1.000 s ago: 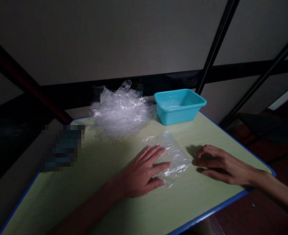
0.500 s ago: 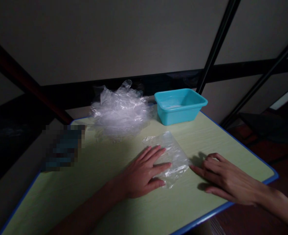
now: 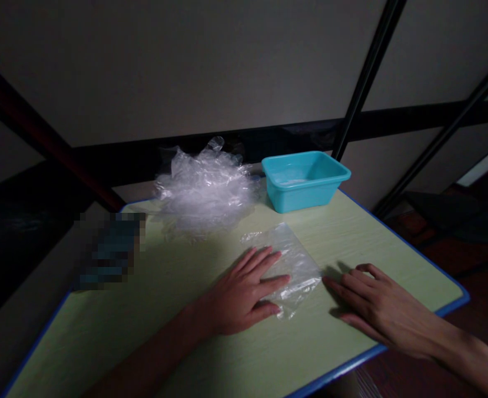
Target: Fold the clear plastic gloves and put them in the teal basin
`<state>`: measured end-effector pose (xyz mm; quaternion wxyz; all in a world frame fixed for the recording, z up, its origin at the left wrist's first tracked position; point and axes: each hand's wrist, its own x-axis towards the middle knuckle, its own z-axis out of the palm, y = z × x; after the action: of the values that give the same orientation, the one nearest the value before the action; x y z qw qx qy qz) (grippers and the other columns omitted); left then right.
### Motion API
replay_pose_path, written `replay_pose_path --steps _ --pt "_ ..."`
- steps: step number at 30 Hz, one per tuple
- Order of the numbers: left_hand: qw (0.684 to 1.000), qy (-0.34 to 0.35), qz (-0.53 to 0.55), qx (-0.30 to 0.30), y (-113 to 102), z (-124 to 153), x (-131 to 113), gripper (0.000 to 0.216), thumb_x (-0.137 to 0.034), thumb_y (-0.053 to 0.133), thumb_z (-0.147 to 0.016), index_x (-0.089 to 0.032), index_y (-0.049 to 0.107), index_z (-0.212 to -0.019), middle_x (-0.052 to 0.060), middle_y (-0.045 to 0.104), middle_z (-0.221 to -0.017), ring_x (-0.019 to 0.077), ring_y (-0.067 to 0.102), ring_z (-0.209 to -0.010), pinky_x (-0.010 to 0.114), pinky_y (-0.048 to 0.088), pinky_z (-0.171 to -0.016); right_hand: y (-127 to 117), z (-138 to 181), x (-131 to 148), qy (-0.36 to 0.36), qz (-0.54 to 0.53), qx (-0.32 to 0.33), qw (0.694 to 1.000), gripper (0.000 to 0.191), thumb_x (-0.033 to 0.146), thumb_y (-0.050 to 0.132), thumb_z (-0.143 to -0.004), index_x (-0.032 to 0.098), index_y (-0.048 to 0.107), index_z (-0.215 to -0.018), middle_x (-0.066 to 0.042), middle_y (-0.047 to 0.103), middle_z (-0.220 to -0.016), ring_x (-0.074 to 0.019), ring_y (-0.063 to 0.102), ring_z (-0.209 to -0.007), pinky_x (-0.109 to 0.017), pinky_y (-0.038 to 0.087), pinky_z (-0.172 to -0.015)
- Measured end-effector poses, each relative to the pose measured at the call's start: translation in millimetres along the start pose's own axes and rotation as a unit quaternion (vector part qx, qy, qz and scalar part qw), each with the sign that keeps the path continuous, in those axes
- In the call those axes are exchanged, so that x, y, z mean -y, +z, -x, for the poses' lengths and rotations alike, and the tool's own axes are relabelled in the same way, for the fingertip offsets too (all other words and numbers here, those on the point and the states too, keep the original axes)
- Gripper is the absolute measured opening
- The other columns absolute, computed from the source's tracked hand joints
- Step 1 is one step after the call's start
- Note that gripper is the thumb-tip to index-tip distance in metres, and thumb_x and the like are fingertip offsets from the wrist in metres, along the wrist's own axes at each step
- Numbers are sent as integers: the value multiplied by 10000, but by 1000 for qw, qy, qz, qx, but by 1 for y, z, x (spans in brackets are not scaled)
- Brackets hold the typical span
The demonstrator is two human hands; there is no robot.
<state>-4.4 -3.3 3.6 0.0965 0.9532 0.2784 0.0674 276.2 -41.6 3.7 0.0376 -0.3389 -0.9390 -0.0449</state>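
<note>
A clear plastic sheet or flat bag (image 3: 297, 264) lies on the pale green table (image 3: 177, 276), its exact kind hard to make out. My left hand (image 3: 252, 293) rests palm down with spread fingers on its left part, covering some of it. At the sheet's right corner is the index fingertip of my right hand (image 3: 368, 301); the other fingers are bent and the thumb stands apart, with nothing held. Behind my left hand sits a loose heap of crumpled clear plastic (image 3: 206, 190).
A turquoise plastic tub (image 3: 305, 190) stands at the back right of the table, with something pale inside. At the left edge lies a dark, pixelated object (image 3: 113, 249). A panelled wall (image 3: 210, 66) rises directly behind the table.
My right hand has lowered slightly, its thumb shifting a little left, with the index fingertip still at the sheet's corner. My left hand stays in place on the plastic.
</note>
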Motion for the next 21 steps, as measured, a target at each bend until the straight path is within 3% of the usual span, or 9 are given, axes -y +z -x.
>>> replay_pose_path --steps 7,10,21 --pt "1000 2 -2 0 0 0 0 482 -418 472 -842 -253 382 -1286 83 181 -1437 276 101 -1311 488 145 -1038 -1 5 -3 41 -34 -29 998 395 366 318 -902 116 530 -1124 -89 559 -806 -207 491 -722 -382 371 -699" --pt "1000 4 0 -5 1 0 1 479 -412 476 -842 -259 381 -1286 79 178 -1438 272 102 -1311 487 145 -1039 -2 4 -8 32 -58 -43 997 415 389 332 -898 143 483 -1196 -74 554 -789 -200 481 -714 -371 361 -707" --pt "1000 2 3 -8 0 0 0 479 -404 484 -839 -251 390 -1283 83 175 -1438 275 106 -1310 479 150 -1041 0 -3 -14 44 -117 -7 992 421 394 385 -880 171 485 -1223 -72 537 -794 -190 468 -725 -348 387 -705"
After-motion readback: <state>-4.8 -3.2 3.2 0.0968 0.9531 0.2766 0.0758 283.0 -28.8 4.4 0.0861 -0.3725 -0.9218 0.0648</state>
